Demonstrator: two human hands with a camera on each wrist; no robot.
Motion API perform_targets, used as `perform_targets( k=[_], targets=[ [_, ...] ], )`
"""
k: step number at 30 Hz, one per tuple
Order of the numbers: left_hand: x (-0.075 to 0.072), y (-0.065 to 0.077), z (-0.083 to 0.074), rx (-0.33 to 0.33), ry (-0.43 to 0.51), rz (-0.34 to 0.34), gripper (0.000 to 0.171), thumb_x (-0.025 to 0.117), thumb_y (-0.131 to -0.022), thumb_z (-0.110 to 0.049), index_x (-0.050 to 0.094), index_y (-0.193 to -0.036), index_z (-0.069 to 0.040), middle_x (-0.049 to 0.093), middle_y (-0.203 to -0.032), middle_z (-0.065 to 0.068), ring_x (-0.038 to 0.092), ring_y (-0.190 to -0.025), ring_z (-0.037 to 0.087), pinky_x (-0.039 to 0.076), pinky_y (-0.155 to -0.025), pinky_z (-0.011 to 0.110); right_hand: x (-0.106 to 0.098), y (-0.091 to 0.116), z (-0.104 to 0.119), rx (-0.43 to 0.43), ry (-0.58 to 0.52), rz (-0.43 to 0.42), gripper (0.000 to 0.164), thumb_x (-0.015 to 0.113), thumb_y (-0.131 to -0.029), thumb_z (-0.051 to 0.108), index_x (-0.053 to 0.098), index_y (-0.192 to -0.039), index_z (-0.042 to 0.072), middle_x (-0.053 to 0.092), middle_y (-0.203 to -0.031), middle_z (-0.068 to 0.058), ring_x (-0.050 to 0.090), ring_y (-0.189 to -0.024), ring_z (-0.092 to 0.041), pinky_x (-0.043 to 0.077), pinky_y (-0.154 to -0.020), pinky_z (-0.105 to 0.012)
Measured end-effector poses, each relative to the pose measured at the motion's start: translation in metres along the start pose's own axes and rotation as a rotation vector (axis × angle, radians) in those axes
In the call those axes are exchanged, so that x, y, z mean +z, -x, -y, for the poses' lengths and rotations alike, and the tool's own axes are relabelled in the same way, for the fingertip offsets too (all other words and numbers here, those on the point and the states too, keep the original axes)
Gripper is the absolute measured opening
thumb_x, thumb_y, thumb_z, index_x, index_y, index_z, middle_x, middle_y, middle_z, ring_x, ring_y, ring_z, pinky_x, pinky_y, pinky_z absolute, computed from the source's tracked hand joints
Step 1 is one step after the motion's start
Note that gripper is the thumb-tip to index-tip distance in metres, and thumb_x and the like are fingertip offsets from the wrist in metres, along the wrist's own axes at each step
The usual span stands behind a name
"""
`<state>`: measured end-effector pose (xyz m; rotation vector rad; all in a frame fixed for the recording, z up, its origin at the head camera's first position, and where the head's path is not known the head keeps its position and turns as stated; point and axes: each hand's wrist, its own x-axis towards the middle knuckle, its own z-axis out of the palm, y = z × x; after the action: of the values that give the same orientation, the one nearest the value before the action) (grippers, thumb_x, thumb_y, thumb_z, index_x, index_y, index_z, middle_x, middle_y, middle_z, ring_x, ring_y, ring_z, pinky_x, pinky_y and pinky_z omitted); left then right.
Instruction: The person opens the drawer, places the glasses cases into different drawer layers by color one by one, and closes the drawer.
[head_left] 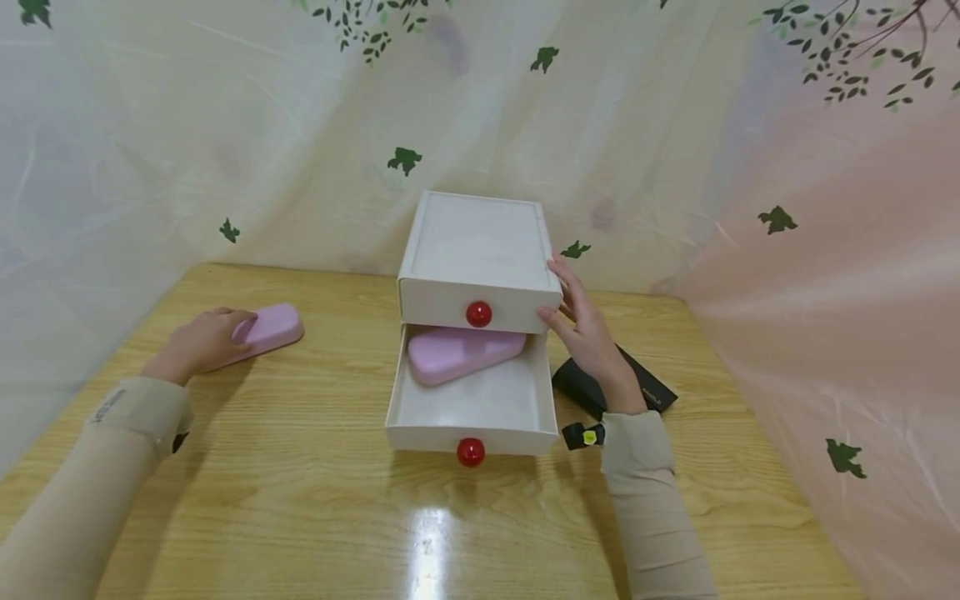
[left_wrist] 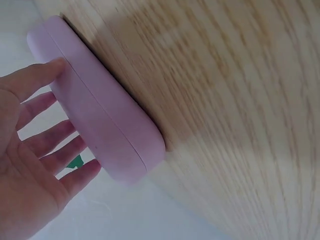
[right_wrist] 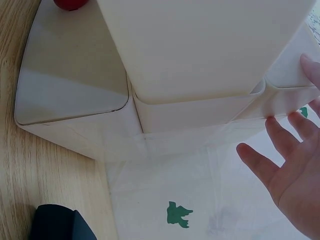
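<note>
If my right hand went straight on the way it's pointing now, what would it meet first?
The right side of the white, box-shaped drawer unit, at its upper box. Your right hand appears to be touching it there, though exact depth is hard to judge.

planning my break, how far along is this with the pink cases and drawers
Apparently done: the lower drawer is open, with one pink case inside. In hand: the left hand grips a second case outside the drawer, while the right hand touches the upper box. Perhaps remaining: putting that second case in, then closing the drawer, which stands open.
</note>
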<state>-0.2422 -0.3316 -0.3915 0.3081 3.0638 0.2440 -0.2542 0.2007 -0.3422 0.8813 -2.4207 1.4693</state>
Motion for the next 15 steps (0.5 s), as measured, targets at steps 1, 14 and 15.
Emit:
perform_targets(
  k=[1, 14, 15],
  targets=[
    [0.001, 0.000, 0.001, 0.001, 0.001, 0.001, 0.053, 0.060, -0.091, -0.020, 0.047, -0.134, 0.010, 0.047, -0.130, 0.041, 0.047, -0.117, 0.057, 0.042, -0.093, 0.070, 0.000, 0.000, 0.000, 0.001, -0.002, 0.001, 0.064, 0.053, -0.098, 0.007, 0.024, -0.153, 0.020, 0.007, -0.165, 0.007, 0.020, -0.149, -0.034, 0.024, -0.116, -0.063],
    [0.002, 0.009, -0.009, 0.026, -0.001, -0.012, 0.056, 0.067, -0.087, -0.023, 0.051, -0.131, 0.008, 0.053, -0.120, 0.039, 0.054, -0.104, 0.055, 0.045, -0.085, 0.069, 0.001, 0.000, 0.001, 0.009, -0.022, 0.005, 0.063, 0.052, -0.099, 0.007, 0.023, -0.153, 0.018, 0.004, -0.165, 0.003, 0.018, -0.149, -0.035, 0.022, -0.116, -0.064],
    [0.003, 0.010, -0.011, 0.033, -0.002, -0.017, 0.056, 0.067, -0.087, -0.023, 0.052, -0.130, 0.008, 0.054, -0.119, 0.039, 0.054, -0.103, 0.054, 0.045, -0.084, 0.068, 0.001, 0.000, 0.001, 0.007, -0.020, 0.003, 0.063, 0.052, -0.099, 0.007, 0.023, -0.153, 0.018, 0.004, -0.165, 0.002, 0.018, -0.149, -0.034, 0.023, -0.116, -0.064]
  ],
)
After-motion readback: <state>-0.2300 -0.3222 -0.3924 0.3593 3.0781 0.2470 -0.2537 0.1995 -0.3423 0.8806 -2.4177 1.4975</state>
